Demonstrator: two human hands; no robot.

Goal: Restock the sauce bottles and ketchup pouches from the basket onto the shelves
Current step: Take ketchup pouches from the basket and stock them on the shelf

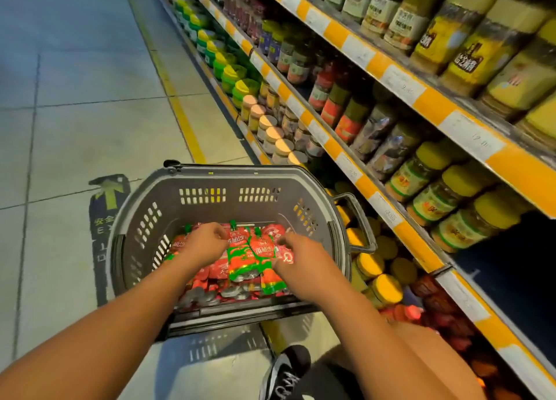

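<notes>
A grey plastic basket (210,186) stands on the floor in front of me, holding several red and green ketchup pouches (240,258) with green caps. Both my hands reach down into it. My left hand (204,241) has its fingers curled at the top of a pouch on the left side; whether it grips the pouch is not clear. My right hand (296,253) has curled fingers touching the upper edge of a pouch (266,250) on the right. No sauce bottles show in the basket.
Shelves (355,171) with orange and white price strips run along the right, packed with jars and bottles. A dark gap (508,267) lies on a shelf at right. Tiled floor with a yellow line is at left. My black shoe (288,369) is below the basket.
</notes>
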